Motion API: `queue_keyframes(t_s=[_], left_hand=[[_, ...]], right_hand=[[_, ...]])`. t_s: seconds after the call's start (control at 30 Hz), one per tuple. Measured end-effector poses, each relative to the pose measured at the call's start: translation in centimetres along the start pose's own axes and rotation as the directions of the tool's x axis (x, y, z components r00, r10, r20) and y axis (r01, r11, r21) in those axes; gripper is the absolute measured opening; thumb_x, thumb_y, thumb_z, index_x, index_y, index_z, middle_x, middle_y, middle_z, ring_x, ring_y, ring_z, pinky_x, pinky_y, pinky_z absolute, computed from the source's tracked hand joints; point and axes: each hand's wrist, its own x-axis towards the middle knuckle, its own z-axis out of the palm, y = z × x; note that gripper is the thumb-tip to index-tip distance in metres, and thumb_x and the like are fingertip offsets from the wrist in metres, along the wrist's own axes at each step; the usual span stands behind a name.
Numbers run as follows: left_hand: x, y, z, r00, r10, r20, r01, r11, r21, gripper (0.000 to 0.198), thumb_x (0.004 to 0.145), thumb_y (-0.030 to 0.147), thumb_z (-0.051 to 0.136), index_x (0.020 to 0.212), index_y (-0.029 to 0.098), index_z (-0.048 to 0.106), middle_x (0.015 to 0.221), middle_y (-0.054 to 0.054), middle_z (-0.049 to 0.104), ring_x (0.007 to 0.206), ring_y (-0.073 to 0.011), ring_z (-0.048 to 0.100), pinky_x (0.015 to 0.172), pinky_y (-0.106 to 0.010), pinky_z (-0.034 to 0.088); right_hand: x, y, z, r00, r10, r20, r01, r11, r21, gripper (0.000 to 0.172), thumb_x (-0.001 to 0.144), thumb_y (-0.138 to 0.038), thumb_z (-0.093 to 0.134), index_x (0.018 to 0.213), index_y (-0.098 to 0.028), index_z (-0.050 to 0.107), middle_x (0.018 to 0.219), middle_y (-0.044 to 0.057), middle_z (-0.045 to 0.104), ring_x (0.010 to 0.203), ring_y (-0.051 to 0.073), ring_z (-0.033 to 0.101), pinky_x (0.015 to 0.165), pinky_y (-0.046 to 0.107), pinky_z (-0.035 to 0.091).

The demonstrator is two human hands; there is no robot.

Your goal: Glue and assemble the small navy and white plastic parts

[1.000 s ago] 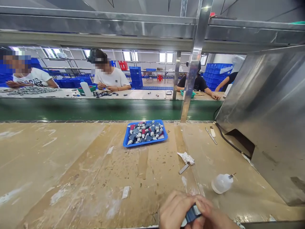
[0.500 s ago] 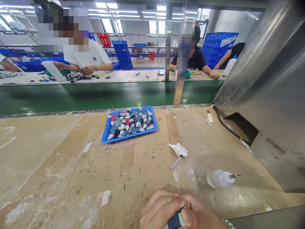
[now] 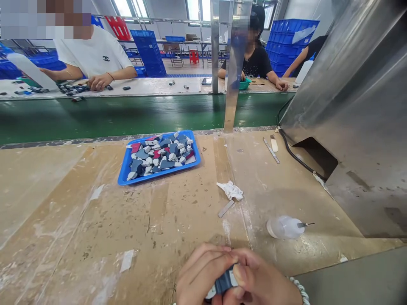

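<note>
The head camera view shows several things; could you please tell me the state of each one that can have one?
Left hand: closed on the dark blue piece
Right hand: closed on the same piece
Dark blue piece: held in both hands, partly covered
Blue tray: heaped with pieces
Squeeze bottle: lying on its side
White scrap: crumpled
Metal strip: lying flat

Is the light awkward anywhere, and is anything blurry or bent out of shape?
In the head view, the windows glare nearly white; the green belt shows pale reflections; the opening in the metal housing is in deep shadow. Also in the head view, the housing looks stretched, perhaps by a wide lens; the left hand, right hand and tray look reasonably sharp.
</note>
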Motion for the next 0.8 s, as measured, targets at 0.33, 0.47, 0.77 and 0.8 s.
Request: queue_keyframes(t_s=[0.33, 0.47, 0.77, 0.8], left_hand=[[0.4, 1.0, -0.2, 1.000, 0.030, 0.009, -0.029, 0.998, -0.053, 0.020, 0.097, 0.031, 0.064, 0.106, 0.014, 0.068, 0.082, -0.007, 0.076, 0.083, -0.0176, 0.072, 0.077, -0.028, 0.061], [0.6, 1.2, -0.1, 1.000, 0.026, -0.007, -0.027, 0.995, -0.095, 0.021, 0.097, 0.033, 0.064, 0.105, 0.014, 0.068, 0.082, -0.007, 0.077, 0.082, -0.0170, 0.073, 0.076, -0.027, 0.062], [0.2, 0.9, 0.0, 0.993, 0.118, -0.011, -0.118, 0.977, -0.178, 0.025, 0.095, 0.035, 0.068, 0.101, 0.011, 0.068, 0.082, -0.008, 0.079, 0.078, -0.0162, 0.076, 0.078, -0.027, 0.063], [0.0, 0.8, 0.0, 0.992, 0.129, -0.014, -0.130, 0.977, -0.167, 0.025, 0.096, 0.035, 0.067, 0.101, 0.011, 0.068, 0.081, -0.008, 0.078, 0.077, -0.0164, 0.075, 0.077, -0.027, 0.063]], right_hand=[[-1.4, 0.5, -0.9, 0.995, 0.004, 0.103, 0.003, 0.998, -0.065, 0.048, 0.090, -0.061, 0.066, 0.092, -0.014, 0.065, 0.056, -0.004, 0.049, 0.048, 0.006, 0.038, 0.050, 0.018, 0.028], [-1.4, 0.3, -0.8, 0.993, 0.005, 0.120, 0.006, 0.996, -0.090, 0.051, 0.088, -0.061, 0.069, 0.093, -0.009, 0.069, 0.056, -0.001, 0.054, 0.049, 0.007, 0.044, 0.049, 0.017, 0.031], [-1.0, -0.4, 0.0, 0.978, 0.029, 0.206, -0.006, 0.994, -0.109, 0.063, 0.079, -0.066, 0.076, 0.074, -0.004, 0.069, 0.064, 0.004, 0.055, 0.051, 0.006, 0.043, 0.051, 0.018, 0.035], [-1.1, -0.4, -0.1, 0.977, 0.041, 0.208, -0.016, 0.993, -0.118, 0.063, 0.078, -0.066, 0.076, 0.073, -0.004, 0.069, 0.063, 0.003, 0.054, 0.051, 0.006, 0.043, 0.051, 0.018, 0.035]])
